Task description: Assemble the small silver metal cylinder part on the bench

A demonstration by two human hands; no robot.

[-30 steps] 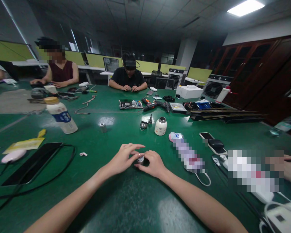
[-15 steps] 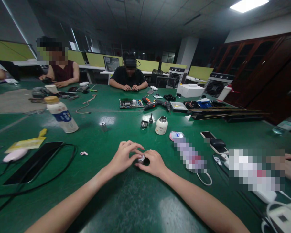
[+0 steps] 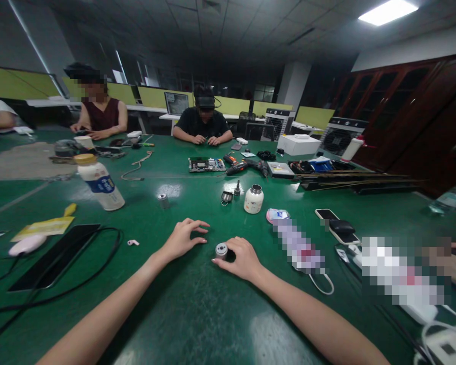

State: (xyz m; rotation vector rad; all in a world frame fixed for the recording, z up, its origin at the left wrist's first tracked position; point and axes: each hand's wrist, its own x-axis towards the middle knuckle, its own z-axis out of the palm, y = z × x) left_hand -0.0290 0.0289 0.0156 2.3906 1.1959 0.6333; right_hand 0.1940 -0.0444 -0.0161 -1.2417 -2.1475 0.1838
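Curling thumb and fingers around an upright silver cylinder, the right hand keeps its grip closed on it, toward six o'clock of the view's centre on the green surface. At about ten o'clock from that cylinder, the left hand has its grip open, thumb and fingers parted. A second metal cylinder stands toward half past ten, a white jar at one o'clock, and a pale earbud lies near nine o'clock.
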